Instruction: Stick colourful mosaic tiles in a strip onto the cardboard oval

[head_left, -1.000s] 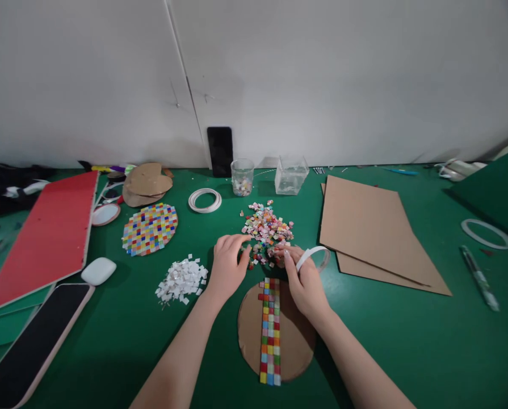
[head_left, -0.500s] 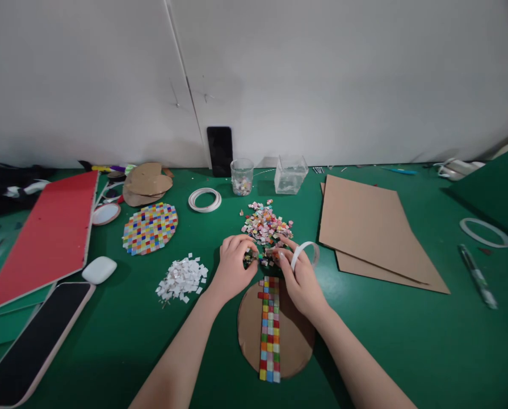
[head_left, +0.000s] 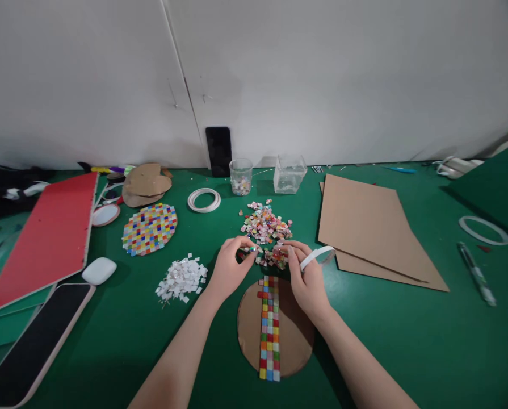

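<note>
Thumb and forefinger of my left hand (head_left: 230, 267) pinch a small green mosaic tile (head_left: 252, 249) beside the pile of coloured mosaic tiles (head_left: 267, 223). My right hand (head_left: 308, 278) is curled with a roll of white double-sided tape (head_left: 318, 257) hooked in its fingers. Its thumb and forefinger meet at the near edge of the pile; whether they pinch a tile I cannot make out. Just below both hands lies a round cardboard disc (head_left: 296, 341), with a strip of coloured tiles (head_left: 271, 332) running down its middle, several rows long.
White backing squares (head_left: 182, 278) lie heaped on the left, near a finished-looking tiled disc (head_left: 150, 228). Behind stand a plastic cup (head_left: 240, 177), a clear box (head_left: 289, 174) and a phone (head_left: 218, 151). Cardboard sheets (head_left: 364, 227) rest on the right; another tape roll (head_left: 204, 200) lies at the back.
My left hand has raised its pinched fingertips slightly, now showing a green tile. My right hand has shifted a little right, and the tape roll has tilted outward with it.
</note>
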Motion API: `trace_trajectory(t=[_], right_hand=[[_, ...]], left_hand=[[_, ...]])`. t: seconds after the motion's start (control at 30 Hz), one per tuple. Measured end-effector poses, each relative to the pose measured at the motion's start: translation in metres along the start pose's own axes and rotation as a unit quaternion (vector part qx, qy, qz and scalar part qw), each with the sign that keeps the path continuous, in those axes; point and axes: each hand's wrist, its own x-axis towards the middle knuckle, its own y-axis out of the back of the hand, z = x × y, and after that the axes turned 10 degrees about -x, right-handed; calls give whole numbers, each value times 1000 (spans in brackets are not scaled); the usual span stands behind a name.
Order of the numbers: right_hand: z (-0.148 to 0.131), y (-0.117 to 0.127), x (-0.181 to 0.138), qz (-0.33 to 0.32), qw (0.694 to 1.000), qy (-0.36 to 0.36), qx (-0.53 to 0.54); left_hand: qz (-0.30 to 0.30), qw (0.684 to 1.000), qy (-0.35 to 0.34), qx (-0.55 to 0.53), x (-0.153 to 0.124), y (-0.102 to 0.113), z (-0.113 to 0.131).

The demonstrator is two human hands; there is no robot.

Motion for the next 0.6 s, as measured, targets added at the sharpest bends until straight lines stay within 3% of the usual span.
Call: trace_trajectory(t=[0.23,0.6], right_hand=[[-2,3,-1,30,1000,-4,-7],[-1,3,-1,25,1000,-4,7]], left_hand=[[10,997,61,-52,1,2,-1],[4,991,88,-105,2,4,3]])
